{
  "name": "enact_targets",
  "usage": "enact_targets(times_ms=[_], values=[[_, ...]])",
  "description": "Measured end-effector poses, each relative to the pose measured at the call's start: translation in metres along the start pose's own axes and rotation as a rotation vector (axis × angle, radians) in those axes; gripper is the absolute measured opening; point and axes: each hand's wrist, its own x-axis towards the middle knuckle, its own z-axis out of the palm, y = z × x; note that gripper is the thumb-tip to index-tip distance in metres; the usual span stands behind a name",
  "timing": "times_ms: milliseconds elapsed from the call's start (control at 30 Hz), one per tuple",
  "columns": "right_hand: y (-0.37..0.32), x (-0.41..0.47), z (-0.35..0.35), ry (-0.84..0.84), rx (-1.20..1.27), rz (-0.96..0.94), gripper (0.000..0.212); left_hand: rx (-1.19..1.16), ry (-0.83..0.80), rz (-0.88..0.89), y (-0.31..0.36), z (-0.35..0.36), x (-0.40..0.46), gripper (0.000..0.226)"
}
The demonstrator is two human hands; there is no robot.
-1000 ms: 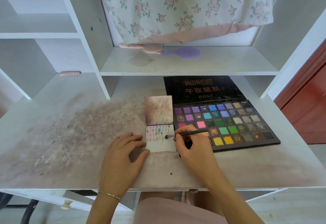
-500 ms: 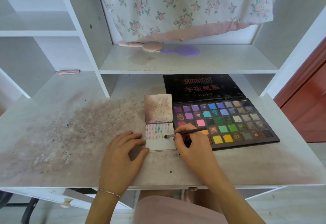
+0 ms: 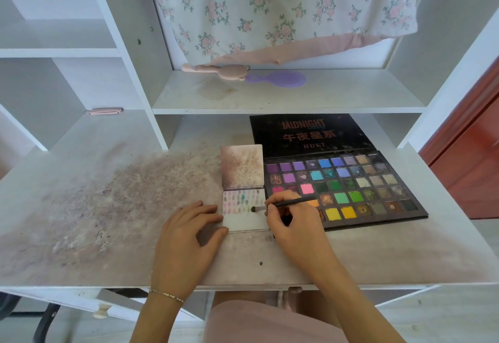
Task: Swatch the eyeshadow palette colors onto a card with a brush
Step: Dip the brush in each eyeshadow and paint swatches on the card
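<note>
Compared with half a second before, almost nothing is changing: the dark tip of the thin black brush (image 3: 283,204) is sitting a little nearer on the small white swatch card (image 3: 244,210), just below the rows of pink, green and grey marks, and both hands are staying where they were. The right hand (image 3: 293,224) is gripping the brush, with the fingers curled round the handle close to the tip, and it is resting on the dusty white desk top (image 3: 108,207) at the right edge of the card, partly over the near left corner of the black eyeshadow palette with many coloured pans (image 3: 348,188). The left hand (image 3: 186,237) is lying flat and relaxed on the desk, fingers only a little bent, with the fingertips and the thumb touching the left edge of the card. The palette is lying open, just right of the card, its black lid flat on the far side.
</note>
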Motion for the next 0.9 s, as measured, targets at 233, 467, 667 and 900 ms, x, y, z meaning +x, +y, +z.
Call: enact_targets(times_ms=[233,467,667,900], values=[[0.001,0.001,0.001,0.005,-0.002,0.000,0.014,0.007,-0.007,-0.005,0.000,0.000,0.000,0.018],[0.000,-0.005,-0.008,0.192,0.300,-0.038,0.030,0.009,-0.008,-0.015,0.000,0.000,0.001,0.019],[0.003,-0.007,-0.012,0.256,0.355,-0.034,0.023,-0.002,-0.023,-0.025,-0.001,0.000,0.000,0.019],[0.017,-0.016,-0.041,0.349,0.224,-0.031,0.032,0.012,-0.030,-0.090,0.004,-0.001,0.002,0.045]])
